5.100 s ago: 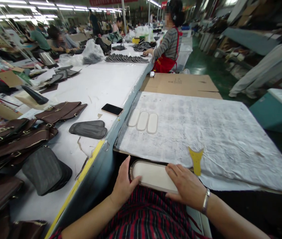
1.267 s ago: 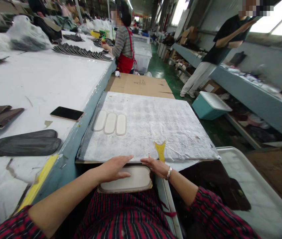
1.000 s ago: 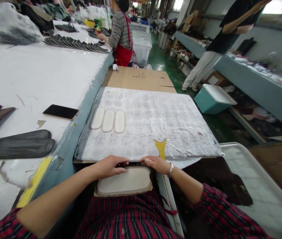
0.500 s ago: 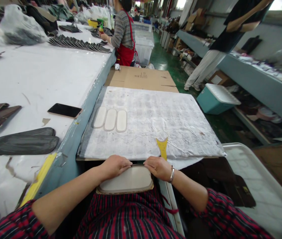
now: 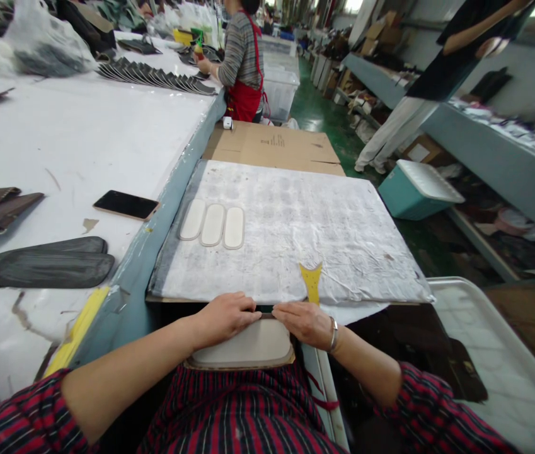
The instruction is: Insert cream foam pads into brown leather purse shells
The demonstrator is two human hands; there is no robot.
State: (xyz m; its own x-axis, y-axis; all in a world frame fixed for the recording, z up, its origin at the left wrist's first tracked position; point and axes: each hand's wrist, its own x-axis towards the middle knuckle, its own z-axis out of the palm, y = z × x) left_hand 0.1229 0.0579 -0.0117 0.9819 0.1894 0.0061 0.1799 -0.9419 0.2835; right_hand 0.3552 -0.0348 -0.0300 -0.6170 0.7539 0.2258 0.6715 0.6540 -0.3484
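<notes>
A pale, rounded oblong panel [image 5: 243,345] with a brown rim lies tilted against my lap, below the front edge of the work board. My left hand [image 5: 229,318] has its fingers closed along the panel's upper edge. From the other side my right hand [image 5: 305,323], with a bracelet at the wrist, grips the same edge, its fingers pressed together. The fingertips nearly meet at the top middle; what lies under them is hidden. Just beyond the right hand, a yellow fork-ended tool [image 5: 312,282] rests on the board's edge.
Three small pale oblong pieces [image 5: 213,225] lie on the white-covered board [image 5: 290,214]. On the left table are a phone [image 5: 126,205] and dark leather pieces [image 5: 43,265]. A white tray [image 5: 508,353] stands at right. A co-worker in a red apron [image 5: 243,94] stands ahead; another person stands at right.
Both hands still hold the panel. My left hand has slid a little to the right along its upper edge, closer to the right hand. The view has shifted slightly.
</notes>
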